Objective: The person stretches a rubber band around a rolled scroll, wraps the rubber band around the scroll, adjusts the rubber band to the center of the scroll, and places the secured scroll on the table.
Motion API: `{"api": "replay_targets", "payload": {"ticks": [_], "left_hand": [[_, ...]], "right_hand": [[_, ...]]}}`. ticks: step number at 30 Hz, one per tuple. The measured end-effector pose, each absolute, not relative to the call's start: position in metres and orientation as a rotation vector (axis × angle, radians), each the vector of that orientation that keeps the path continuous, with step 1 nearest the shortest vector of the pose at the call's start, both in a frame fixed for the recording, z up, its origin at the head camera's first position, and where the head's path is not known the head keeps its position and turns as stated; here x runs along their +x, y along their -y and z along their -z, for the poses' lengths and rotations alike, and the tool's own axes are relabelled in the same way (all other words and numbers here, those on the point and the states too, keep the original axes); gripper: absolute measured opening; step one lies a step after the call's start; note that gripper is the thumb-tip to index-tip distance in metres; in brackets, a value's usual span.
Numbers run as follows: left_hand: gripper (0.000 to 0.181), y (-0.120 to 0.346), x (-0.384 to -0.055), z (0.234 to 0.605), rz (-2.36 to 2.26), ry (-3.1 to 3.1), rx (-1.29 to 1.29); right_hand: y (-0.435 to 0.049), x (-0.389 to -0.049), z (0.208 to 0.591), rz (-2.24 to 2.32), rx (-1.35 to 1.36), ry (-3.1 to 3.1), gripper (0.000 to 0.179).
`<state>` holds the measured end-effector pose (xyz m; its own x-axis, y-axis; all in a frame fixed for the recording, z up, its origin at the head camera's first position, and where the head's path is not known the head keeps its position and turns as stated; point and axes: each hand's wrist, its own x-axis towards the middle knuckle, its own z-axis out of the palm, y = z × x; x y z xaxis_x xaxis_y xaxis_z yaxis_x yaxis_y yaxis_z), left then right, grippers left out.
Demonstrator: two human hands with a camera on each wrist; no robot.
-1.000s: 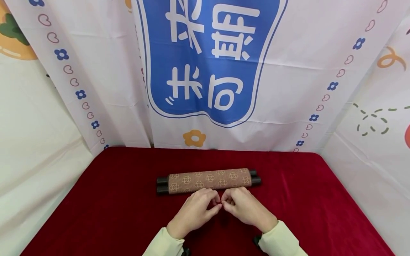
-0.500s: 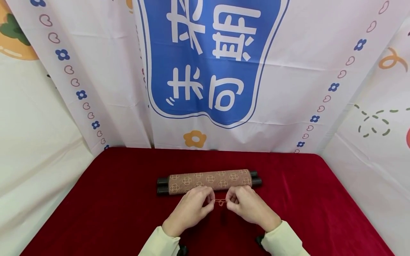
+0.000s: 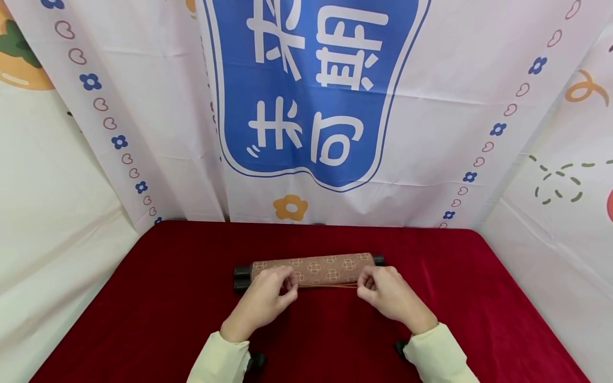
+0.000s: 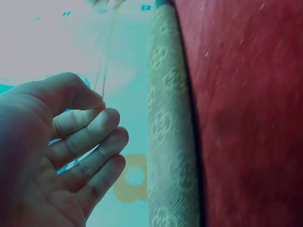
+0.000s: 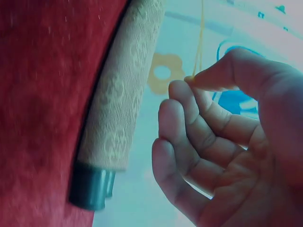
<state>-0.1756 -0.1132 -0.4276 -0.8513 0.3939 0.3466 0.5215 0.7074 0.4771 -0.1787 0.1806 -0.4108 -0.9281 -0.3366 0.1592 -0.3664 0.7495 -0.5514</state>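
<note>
A thin orange rubber band (image 3: 330, 286) runs stretched between my two hands, its strands side by side. My left hand (image 3: 262, 298) pinches one end between thumb and fingertip; in the left wrist view the band (image 4: 105, 71) leads away from that pinch. My right hand (image 3: 395, 297) pinches the other end, where the band (image 5: 199, 47) loops at the fingertips in the right wrist view. Just beyond the band lies a rolled scroll (image 3: 330, 270), brown with gold flower patterns and dark rod ends. My left hand overlaps part of its near side in the head view.
The scroll lies on a table with a dark red cloth (image 3: 191, 319). A white printed curtain (image 3: 426, 133) with a blue panel hangs behind the table, and white cloth walls (image 3: 57, 239) stand at both sides.
My hands have moved apart, left and right, and slightly forward to the scroll's near edge. The band, bunched and short half a second ago, is now drawn out long and straight.
</note>
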Motion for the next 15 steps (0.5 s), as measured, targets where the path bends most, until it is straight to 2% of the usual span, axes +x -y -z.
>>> {"api": "replay_targets", "payload": {"ticks": [6,15], "left_hand": [[0.022,0.118,-0.178,0.427,0.868,2.713,-0.758],[0.019,0.106,-0.175,0.426,0.883,2.753,-0.808]], "right_hand": [[-0.188,-0.182,0.409,-0.974,0.539,2.895,0.015],[-0.177,-0.178,0.411,-1.042,0.643,2.862,0.009]]}}
